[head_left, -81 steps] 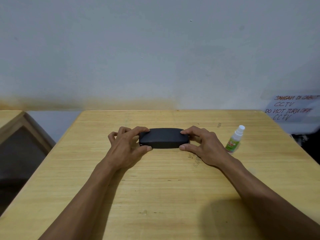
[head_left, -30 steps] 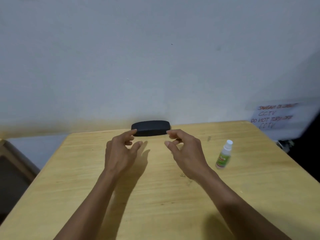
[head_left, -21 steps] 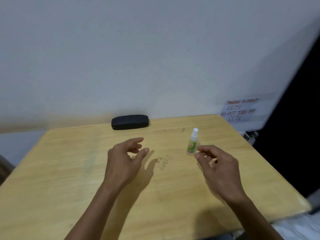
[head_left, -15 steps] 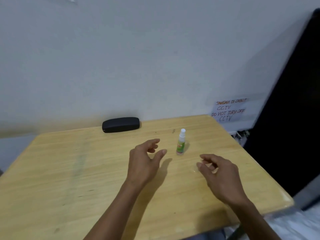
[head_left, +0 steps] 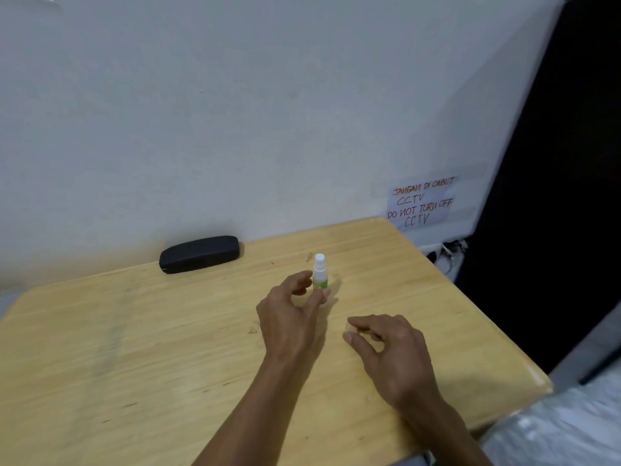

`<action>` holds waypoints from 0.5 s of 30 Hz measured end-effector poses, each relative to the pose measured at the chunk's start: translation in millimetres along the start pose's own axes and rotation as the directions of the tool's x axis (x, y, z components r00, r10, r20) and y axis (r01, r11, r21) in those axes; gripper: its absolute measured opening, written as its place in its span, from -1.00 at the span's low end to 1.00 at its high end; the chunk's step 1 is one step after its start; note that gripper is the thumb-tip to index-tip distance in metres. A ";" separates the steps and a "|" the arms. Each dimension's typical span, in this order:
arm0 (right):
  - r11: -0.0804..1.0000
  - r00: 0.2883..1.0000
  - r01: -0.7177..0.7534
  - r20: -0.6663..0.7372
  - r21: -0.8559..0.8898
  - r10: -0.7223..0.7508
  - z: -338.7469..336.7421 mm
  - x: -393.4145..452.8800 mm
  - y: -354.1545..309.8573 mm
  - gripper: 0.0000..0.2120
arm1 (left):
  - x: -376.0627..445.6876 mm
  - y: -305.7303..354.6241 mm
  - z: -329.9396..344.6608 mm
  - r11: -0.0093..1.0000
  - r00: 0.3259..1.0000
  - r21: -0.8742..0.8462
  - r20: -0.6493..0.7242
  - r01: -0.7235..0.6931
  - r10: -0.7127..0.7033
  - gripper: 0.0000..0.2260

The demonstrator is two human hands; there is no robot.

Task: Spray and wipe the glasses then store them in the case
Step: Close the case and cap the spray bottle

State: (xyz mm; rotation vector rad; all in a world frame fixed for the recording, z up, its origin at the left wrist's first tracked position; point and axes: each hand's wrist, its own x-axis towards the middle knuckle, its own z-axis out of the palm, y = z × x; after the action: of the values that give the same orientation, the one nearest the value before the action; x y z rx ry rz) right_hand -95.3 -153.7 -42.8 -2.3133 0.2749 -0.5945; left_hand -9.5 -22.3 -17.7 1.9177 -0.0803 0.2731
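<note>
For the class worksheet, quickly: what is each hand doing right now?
Left hand: open, fingers curled around the small white-capped green-labelled spray bottle, not gripping it.
Right hand: open, empty, above the wooden table.

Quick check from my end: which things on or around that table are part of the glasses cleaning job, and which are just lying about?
For the job:
- spray bottle, upright, left hand reaching for it
- black glasses case, shut, by the wall

Just there:
- handwritten CCTV note on the wall
- plug and cables beyond the table's far right corner

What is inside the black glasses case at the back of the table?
Cannot be seen: the black oblong glasses case lies shut on the wooden table near the wall, so its contents are covered. No glasses show anywhere outside it.
</note>
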 end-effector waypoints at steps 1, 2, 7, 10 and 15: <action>1.000 1.000 0.003 0.002 -0.005 -0.003 0.5 -0.1 0.0 -0.80 | 0.8 -0.1 0.5 1.000 1.000 -0.004 0.002 -0.002 0.002 -0.69; 1.000 1.000 0.005 0.003 -0.005 -0.005 0.7 -0.1 0.0 -0.80 | 1.8 -0.8 0.9 1.000 1.000 -0.009 0.006 -0.001 0.001 -0.72; 1.000 1.000 0.000 -0.004 0.027 0.000 -3.1 1.8 -3.0 -0.81 | 1.4 2.0 -1.0 1.000 1.000 -0.030 0.028 0.006 -0.005 -0.80; 0.996 0.999 -0.018 -0.040 0.088 0.022 -12.9 9.2 -10.6 -0.81 | -2.2 3.3 -4.7 1.000 0.998 -0.004 0.054 -0.015 0.015 -0.72; 0.972 0.990 0.060 -0.138 0.228 -0.028 -29.7 32.2 -37.5 -0.85 | -8.9 6.5 -12.0 0.997 0.995 0.041 0.079 -0.070 0.066 -0.77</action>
State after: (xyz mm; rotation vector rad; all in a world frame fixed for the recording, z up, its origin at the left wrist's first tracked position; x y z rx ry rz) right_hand -80.9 -156.1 12.9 -2.0631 0.2052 -0.7641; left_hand -21.1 -14.2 -9.8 1.9717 -0.1932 0.2477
